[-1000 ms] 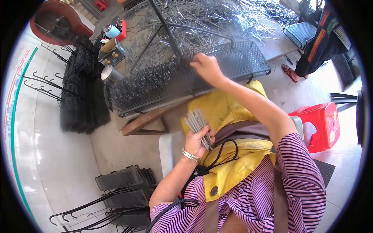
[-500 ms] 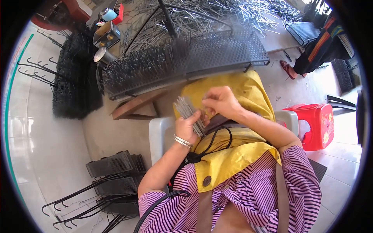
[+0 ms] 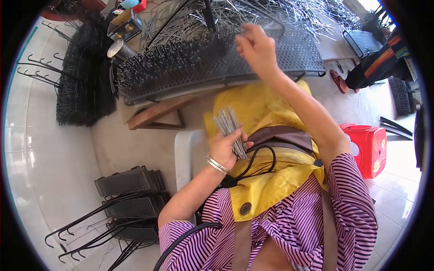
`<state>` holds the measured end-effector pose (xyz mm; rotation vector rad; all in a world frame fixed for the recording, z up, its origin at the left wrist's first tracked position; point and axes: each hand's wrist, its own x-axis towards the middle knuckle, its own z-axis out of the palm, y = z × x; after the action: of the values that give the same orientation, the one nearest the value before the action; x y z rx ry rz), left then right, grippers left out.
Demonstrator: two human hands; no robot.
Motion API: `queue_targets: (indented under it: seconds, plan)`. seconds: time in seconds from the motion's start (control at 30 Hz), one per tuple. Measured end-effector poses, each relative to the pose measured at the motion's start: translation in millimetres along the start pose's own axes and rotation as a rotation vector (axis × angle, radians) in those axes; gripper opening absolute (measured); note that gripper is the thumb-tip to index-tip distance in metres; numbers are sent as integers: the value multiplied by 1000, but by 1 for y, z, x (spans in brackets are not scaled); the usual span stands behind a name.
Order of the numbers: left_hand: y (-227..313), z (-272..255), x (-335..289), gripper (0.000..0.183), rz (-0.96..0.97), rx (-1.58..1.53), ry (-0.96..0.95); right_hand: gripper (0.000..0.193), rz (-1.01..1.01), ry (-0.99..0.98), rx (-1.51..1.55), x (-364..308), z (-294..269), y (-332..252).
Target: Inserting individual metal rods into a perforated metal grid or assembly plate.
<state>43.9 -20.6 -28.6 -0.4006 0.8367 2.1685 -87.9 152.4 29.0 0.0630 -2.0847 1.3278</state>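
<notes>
Left hand (image 3: 226,147), silver bangles at the wrist, low over the lap: fingers wrapped around a bundle of thin grey metal rods (image 3: 227,122), upper ends fanning slightly above the fist, lower ends showing below the thumb. Bundle sits in front of a yellow apron (image 3: 246,101), near the body.

Right hand (image 3: 260,49), arm stretched forward: over a long black perforated metal tray (image 3: 296,52), where its filled and bare parts meet. Fingers bent, thumb near the index; cannot tell if they pinch a rod, nor if they touch the tray.

Left of this hand, dark upright rods (image 3: 158,74) crowd the tray; to the right its round holes show bare.

Beyond the tray: loose heap of silvery rods (image 3: 312,13) on a grey tabletop (image 3: 333,52). Shiny round metal can (image 3: 116,48) just off the tray's left end. Red plastic stool (image 3: 373,151) at the person's right.
</notes>
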Motion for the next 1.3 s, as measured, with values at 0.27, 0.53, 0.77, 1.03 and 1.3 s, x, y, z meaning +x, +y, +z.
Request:
queue_targets:
  seconds: [0.27, 0.53, 0.77, 1.03, 1.3]
  plan:
    - [4, 5, -4, 20, 29, -17, 8, 20, -135, 0, -48, 9, 30, 19]
    - [9, 8, -7, 13, 11, 13, 22, 16, -319, -324, -478, 10, 35, 12]
    - [15, 10, -4, 11, 22, 3, 34, 18, -147, -430, -424, -24, 8, -19]
    - [19, 16, -7, 15, 46, -2, 27, 9, 769, -691, 331, -74, -28, -48]
    - [15, 4, -2, 11, 55, -97, 95, 15, 403, -135, 196, -25, -33, -35]
